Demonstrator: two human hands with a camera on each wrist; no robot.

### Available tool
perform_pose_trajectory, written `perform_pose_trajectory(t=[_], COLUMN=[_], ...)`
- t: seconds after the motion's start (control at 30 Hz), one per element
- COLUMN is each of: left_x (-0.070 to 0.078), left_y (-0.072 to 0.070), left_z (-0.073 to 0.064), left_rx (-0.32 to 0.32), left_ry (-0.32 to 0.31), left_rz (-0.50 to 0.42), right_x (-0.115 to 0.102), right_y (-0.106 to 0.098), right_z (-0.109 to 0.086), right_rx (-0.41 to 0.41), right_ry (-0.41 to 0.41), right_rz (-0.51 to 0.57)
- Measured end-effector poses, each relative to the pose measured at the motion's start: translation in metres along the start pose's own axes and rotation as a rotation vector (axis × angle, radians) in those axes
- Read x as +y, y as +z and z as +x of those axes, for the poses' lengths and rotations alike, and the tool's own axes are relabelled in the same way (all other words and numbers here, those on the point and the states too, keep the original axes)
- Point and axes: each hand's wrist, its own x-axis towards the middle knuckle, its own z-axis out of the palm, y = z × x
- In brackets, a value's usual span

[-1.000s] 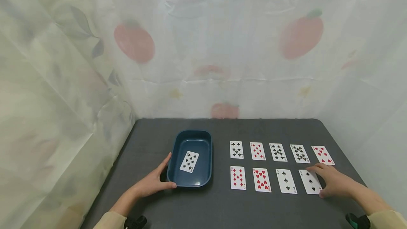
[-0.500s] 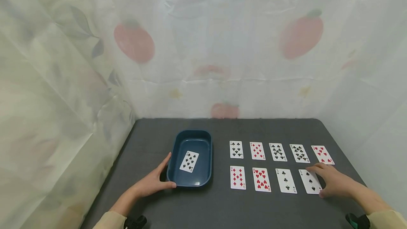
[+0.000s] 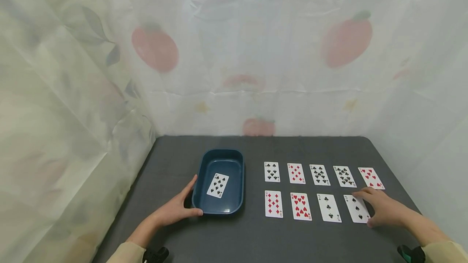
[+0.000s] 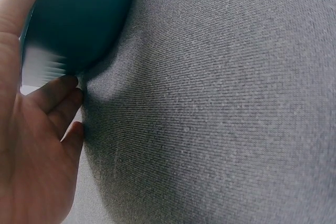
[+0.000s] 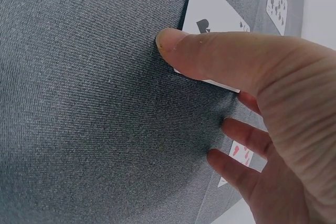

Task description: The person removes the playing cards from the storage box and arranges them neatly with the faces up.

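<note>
A dark blue tray (image 3: 237, 208) stands at the left of the table with a spade card (image 3: 217, 185) lying face up inside. My left hand (image 3: 173, 210) holds its near left corner, thumb against the near end and fingers along the left wall. In the left wrist view the lower fingers bend in close to the tray (image 4: 89, 14). At the right, my right hand (image 3: 387, 210) spans the three of spades (image 3: 354, 206), index finger at its far edge and thumb at its near right corner. The card (image 5: 210, 9) lies flat or nearly so, partly hidden by the thumb.
Face-up cards lie in two rows right of the tray, including a three of clubs (image 3: 329, 208), a heart card (image 3: 301, 206) and a diamond card (image 3: 274, 204). Another heart card (image 3: 371, 177) is just beyond my right hand. Patterned curtains (image 3: 234, 52) enclose the grey table (image 3: 252, 238).
</note>
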Motion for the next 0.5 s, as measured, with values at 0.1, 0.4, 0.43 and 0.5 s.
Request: perform_pose_trajectory(t=[0.1, 0.4, 0.43, 0.5], left_x=[0.0004, 0.0002, 0.0002, 0.0001], left_y=[-0.0001, -0.0001, -0.0001, 0.0], left_z=[-0.0001, -0.0003, -0.0002, -0.0001], left_rx=[-0.002, 0.002, 0.003, 0.003], left_ry=[-0.001, -0.002, -0.002, -0.002], left_rz=[-0.003, 0.001, 0.0, 0.001], right_x=[-0.0003, -0.0014, -0.0013, -0.0014], right_y=[-0.0003, -0.0006, -0.0008, -0.002], right_z=[0.0004, 0.0015, 0.0015, 0.0012], right_rx=[-0.004, -0.018, -0.02, -0.023], right_ry=[0.004, 0.025, 0.024, 0.024], right_rz=[0.001, 0.009, 0.01, 0.011])
